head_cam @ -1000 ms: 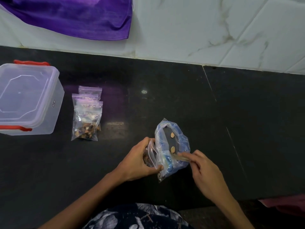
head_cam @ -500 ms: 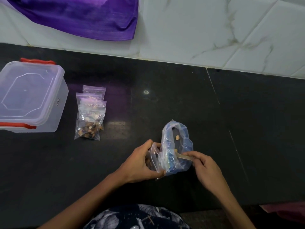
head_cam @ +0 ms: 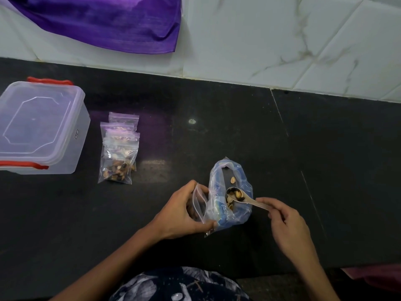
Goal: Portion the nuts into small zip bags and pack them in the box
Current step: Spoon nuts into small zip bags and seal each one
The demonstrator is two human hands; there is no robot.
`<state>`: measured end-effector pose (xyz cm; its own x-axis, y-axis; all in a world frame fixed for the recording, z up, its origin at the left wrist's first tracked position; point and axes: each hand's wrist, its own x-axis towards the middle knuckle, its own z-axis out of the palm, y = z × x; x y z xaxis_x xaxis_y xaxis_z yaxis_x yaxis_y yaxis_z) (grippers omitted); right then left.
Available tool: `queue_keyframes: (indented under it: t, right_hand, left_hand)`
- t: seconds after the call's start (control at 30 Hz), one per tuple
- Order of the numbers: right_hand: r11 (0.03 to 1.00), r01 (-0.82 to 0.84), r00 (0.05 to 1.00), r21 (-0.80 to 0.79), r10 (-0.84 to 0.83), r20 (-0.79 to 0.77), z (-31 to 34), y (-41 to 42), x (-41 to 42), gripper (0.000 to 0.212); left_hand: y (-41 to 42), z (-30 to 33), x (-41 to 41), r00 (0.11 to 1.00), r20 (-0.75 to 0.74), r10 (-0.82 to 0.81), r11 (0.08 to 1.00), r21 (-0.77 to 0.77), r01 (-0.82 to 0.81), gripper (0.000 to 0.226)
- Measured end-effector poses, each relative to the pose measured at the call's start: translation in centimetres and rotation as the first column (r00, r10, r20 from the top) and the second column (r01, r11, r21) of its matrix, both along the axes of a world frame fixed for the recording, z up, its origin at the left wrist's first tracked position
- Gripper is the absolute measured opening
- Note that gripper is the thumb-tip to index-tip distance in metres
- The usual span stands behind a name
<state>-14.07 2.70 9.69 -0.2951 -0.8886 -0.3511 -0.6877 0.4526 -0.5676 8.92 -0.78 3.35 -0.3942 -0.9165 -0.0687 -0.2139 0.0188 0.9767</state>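
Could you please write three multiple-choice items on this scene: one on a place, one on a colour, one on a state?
1. Where do the filled zip bags lie?
A. right of the box
B. inside the box
C. on the wall tiles

2. What colour are the box's clips?
A. green
B. red
C. yellow

3. What is the state of the spoon in the right hand?
A. empty
B. lying on the counter
C. loaded with nuts

Answers:
1 A: they lie on the counter just right of the closed box.
2 B: both visible clips are red.
3 C: nuts sit in its bowl above the blue bag, while the left hand holds a small zip bag open.
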Motion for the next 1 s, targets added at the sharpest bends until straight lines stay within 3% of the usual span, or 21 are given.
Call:
queue_keyframes:
  t: [0.17, 0.33, 0.57, 0.7, 0.87, 1.0]
  right_hand:
    - [0.992, -0.022, 0.999, -0.124, 0.027, 0.035, 3.5, 0.3, 0.6, 0.034]
    - [0.96, -0.173, 0.975, -0.222, 0.199, 0.103, 5.4, 0.7, 3.2, 0.035]
    - [0.878, -0.346, 0.936, -0.331, 0.3, -0.184, 4.9, 1.0, 5.3, 0.03]
    - [0.74, -0.411, 0.911, -0.532, 0.311, -0.27, 4.5, 1.2, 6.2, 0.029]
    - [0.495, -0.532, 0.846, -0.687, 0.342, -0.409, 3.2, 1.8, 6.1, 0.02]
    - [0.46, -0.519, 0.85, -0.72, 0.365, -0.379, 2.8, 2.0, 6.3, 0.018]
  left_hand:
    - [0.0, 0.9, 0.0, 0.998, -0.031, 0.057, 0.998, -0.035, -0.058, 0.048]
    - [-0.2, 1.5, -0.1, 0.995, -0.012, 0.095, 0.984, -0.148, -0.095, 0.035]
    - [-0.5, 1.7, -0.1, 0.99, 0.002, 0.141, 0.965, -0.223, -0.137, 0.03]
    - [-0.6, 1.6, -0.2, 0.982, -0.007, 0.19, 0.959, -0.213, -0.187, 0.03]
    - [-0.6, 1.9, -0.1, 0.975, -0.029, 0.22, 0.963, -0.154, -0.222, 0.031]
    - [-0.6, 1.8, 0.0, 0.972, -0.043, 0.23, 0.963, -0.135, -0.234, 0.034]
